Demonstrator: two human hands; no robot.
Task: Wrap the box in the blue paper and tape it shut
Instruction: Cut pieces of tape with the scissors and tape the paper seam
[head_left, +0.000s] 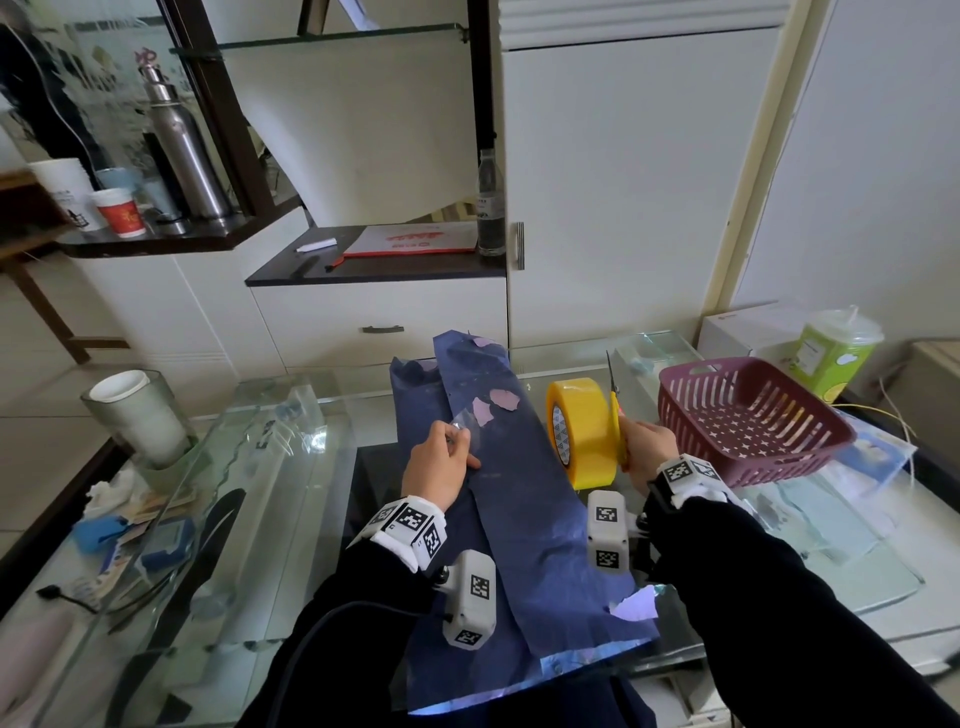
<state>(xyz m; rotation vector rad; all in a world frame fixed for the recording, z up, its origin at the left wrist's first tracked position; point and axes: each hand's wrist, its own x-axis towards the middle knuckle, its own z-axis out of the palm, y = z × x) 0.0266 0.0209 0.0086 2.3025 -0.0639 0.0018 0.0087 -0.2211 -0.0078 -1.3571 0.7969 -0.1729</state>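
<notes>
The box is fully covered by dark blue paper (524, 499), a long parcel running from the table's near edge toward the cabinet, with pale torn patches on top. My left hand (439, 460) rests on the left flap of the paper and pinches a clear strip of tape (464, 420) between thumb and fingers. To the right of the parcel my right hand (647, 449) grips scissors (614, 395), blades pointing up. It sits against a big yellow tape roll (584, 434) standing on edge beside the parcel.
A maroon plastic basket (748, 415) stands to the right of the tape roll, a green lidded cup (834, 353) behind it. A grey cup (137, 415) and blue clutter sit on the glass table (270, 467) at left. White cabinets rise behind.
</notes>
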